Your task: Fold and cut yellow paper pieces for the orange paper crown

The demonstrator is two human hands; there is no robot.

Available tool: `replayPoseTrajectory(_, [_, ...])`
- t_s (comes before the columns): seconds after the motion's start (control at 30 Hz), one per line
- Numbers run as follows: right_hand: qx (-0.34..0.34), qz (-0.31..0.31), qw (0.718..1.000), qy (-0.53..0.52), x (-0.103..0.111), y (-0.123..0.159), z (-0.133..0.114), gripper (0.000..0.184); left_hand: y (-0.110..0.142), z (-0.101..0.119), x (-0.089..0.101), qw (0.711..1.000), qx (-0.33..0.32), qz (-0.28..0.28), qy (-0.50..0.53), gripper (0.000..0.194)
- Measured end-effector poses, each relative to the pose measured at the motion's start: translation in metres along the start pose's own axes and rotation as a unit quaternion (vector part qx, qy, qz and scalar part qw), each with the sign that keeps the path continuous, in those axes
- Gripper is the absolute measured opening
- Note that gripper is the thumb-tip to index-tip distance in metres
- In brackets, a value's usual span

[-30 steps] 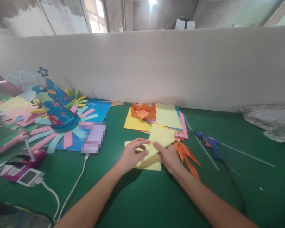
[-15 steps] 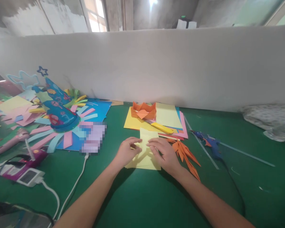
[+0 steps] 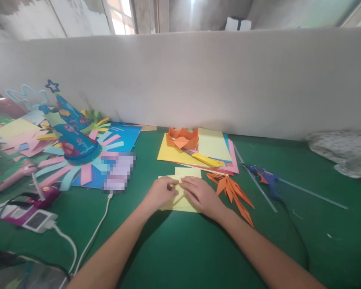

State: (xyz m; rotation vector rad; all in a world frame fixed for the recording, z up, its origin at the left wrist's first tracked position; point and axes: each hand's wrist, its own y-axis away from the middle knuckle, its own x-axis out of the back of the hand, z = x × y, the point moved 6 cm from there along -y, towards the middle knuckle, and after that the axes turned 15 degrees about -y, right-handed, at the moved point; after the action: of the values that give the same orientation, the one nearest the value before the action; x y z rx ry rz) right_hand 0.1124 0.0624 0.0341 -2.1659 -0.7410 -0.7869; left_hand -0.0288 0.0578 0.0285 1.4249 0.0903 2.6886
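Observation:
In front of me on the green table lies a pale yellow sheet of paper [image 3: 180, 205], with a narrower yellow piece [image 3: 188, 172] showing beyond its far edge. My left hand [image 3: 161, 194] rests on the sheet's left side, fingers bent and a gap between thumb and index finger. Across the right half, my right hand [image 3: 202, 195] lies with its fingers stretched out, its tips close to the left hand's. Both hands touch the paper; the part beneath them is hidden. Folded orange paper pieces [image 3: 228, 189] lie just right of my right hand.
Behind the sheet are coloured papers [image 3: 215, 142], an orange paper crown [image 3: 183, 138] and a yellow utility knife [image 3: 206, 160]. A blue glue gun [image 3: 266, 178] lies right. Decorated blue cone hats [image 3: 78, 142], a pink glue gun [image 3: 15, 176] and a power strip [image 3: 37, 220] are left.
The yellow paper's tall far part now appears lower, and a wider edge shows across the sheet. My right hand has shifted left, closer to the left hand, and lies flatter.

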Motion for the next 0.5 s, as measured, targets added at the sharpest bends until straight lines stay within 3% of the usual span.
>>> replayPoseTrajectory(0.3, [-0.012,-0.025,1.000,-0.006,-0.0043,-0.0017,0.0009,0.028,-0.0003,0.0016,-0.0010,0.999,-0.034,0.017,-0.016,0.021])
replayPoseTrajectory(0.5, [-0.012,-0.028,0.999,-0.012,-0.0031,-0.0022,-0.0014,0.028,-0.0007,-0.0001,-0.0026,0.999,-0.040,-0.003,-0.009,0.015])
